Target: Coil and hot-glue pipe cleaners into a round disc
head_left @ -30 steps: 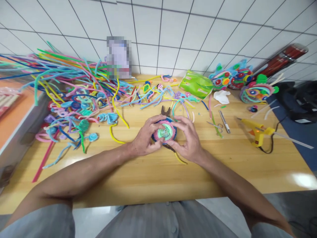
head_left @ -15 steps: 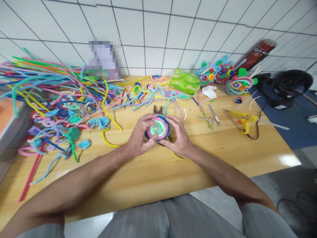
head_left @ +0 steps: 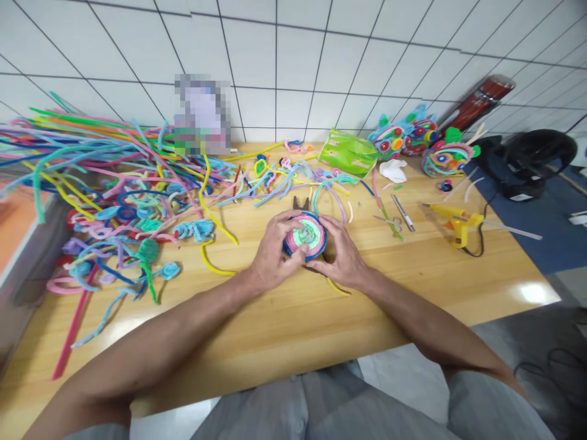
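Between my two hands is a round coil of pipe cleaners (head_left: pixel 314 239), pale green in the middle, then pink, with dark blue at the rim. My left hand (head_left: pixel 277 252) grips its left side, the thumb and a finger resting on the green centre. Around the right edge curve the fingers of my right hand (head_left: pixel 342 253), its thumb at the lower rim. Dark-jawed pliers (head_left: pixel 301 203) lie behind the coil, mostly hidden by it and my hands. A yellow pipe cleaner (head_left: pixel 338 287) shows just below my right hand.
Loose pipe cleaners (head_left: pixel 105 143) and coiled pieces pile up on the left. To the right lie small scissors (head_left: pixel 389 221), a craft knife (head_left: pixel 403 213) and a yellow glue gun (head_left: pixel 454 221). Behind are a green packet (head_left: pixel 347 153), colourful animal heads (head_left: pixel 444 159) and a red flask (head_left: pixel 481 104).
The camera view has swung right and partly back. My left thumb has shifted further onto the coil's face; both hands still hold it.
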`<state>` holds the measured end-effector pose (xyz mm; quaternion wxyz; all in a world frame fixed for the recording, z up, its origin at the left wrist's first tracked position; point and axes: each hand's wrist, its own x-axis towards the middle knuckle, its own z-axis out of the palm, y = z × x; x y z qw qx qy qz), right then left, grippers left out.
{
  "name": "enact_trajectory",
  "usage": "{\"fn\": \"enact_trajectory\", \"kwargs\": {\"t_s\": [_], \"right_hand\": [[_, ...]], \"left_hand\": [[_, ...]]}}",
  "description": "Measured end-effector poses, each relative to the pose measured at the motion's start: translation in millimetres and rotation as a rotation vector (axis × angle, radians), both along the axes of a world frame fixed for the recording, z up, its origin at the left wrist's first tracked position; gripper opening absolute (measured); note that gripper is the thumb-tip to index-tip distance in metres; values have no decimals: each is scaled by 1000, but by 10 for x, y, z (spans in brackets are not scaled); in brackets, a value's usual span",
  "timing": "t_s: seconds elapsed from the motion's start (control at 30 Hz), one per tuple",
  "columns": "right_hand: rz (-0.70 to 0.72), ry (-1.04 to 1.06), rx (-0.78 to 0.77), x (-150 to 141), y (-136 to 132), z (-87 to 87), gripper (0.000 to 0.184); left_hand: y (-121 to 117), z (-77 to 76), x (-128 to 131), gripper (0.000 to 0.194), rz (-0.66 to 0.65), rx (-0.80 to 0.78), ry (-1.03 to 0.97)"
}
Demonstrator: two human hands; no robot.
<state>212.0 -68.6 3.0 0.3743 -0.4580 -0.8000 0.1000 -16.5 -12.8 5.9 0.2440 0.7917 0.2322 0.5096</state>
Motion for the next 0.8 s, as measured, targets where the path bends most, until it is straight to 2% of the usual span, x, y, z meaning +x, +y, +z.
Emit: {"fn": "enact_trajectory", "kwargs": {"t_s": [0.23, 0.57, 0.7, 0.8], "right_hand": [[-5, 8, -15, -18, 13, 49, 99], [4, 68, 3, -74, 55, -68, 99], [34, 98, -1, -84, 87, -75, 96], [50, 117, 2, -78, 110, -61, 91]], "left_hand": [[3, 13, -17, 36, 19, 12, 43], [23, 9, -1, 39, 48, 12, 56], [35, 28, -27, 37, 39, 23, 77], [6, 42, -20, 38, 83, -1, 98]]}}
